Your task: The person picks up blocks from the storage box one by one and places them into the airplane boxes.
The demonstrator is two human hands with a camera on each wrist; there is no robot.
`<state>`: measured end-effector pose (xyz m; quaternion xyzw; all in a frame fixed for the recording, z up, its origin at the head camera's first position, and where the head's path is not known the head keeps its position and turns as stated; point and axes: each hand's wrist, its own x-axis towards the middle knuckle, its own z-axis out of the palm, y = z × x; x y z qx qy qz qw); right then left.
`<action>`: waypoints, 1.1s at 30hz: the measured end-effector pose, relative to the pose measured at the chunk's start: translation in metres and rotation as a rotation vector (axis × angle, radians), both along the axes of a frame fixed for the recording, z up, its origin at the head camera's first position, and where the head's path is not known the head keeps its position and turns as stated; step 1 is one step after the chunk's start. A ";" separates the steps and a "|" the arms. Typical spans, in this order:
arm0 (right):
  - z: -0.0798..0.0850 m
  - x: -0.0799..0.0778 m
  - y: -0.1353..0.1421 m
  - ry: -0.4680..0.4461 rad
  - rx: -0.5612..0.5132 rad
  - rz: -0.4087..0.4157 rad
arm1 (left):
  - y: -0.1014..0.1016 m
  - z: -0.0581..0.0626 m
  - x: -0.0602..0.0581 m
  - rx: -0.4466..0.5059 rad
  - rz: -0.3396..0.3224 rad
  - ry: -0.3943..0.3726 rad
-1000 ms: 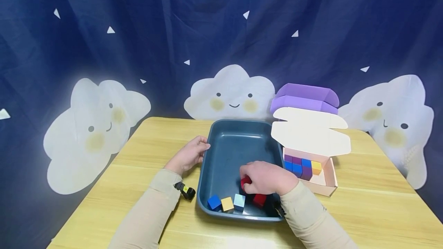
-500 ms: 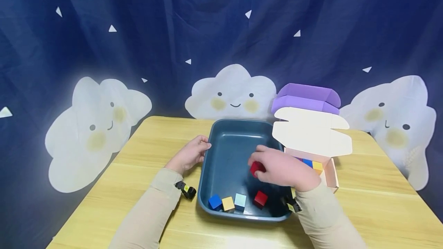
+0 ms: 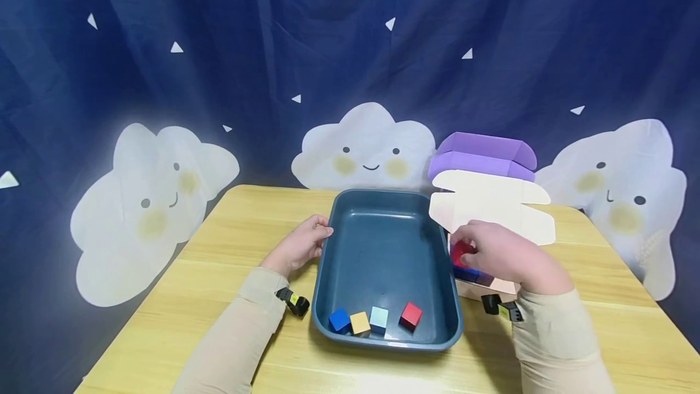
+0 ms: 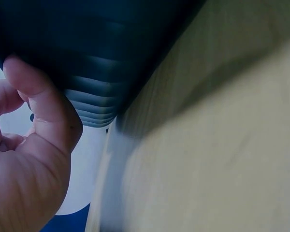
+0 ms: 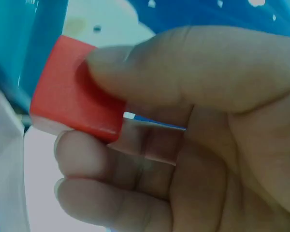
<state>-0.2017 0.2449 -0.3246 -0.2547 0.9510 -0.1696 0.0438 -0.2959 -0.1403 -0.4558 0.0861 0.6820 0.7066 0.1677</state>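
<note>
My right hand (image 3: 500,251) pinches a red cube (image 5: 70,89) between thumb and fingers, over the open cardboard box (image 3: 481,292) at the right. Blue and dark cubes (image 3: 466,273) show in the box under the hand, which hides part of its inside. My left hand (image 3: 301,245) holds the left rim of a dark teal tray (image 3: 377,254); in the left wrist view its thumb (image 4: 29,77) lies against the tray's side. Along the tray's near end lie a blue cube (image 3: 339,320), a yellow cube (image 3: 360,323), a pale blue cube (image 3: 378,319) and another red cube (image 3: 411,315).
The box's white lid (image 3: 483,202) stands raised behind it, with a purple flap (image 3: 481,157) at the top. Everything stands on a wooden table (image 3: 262,217). A dark blue curtain (image 3: 350,47) with cloud faces hangs behind the table.
My right hand has lifted a red cube from the tray and carried it right, over the tray's rim to the box. The left hand and the tray have stayed put.
</note>
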 end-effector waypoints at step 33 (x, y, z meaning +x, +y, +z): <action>-0.035 -0.021 0.074 -0.352 0.022 -0.286 | 0.003 0.001 0.000 0.002 0.005 0.005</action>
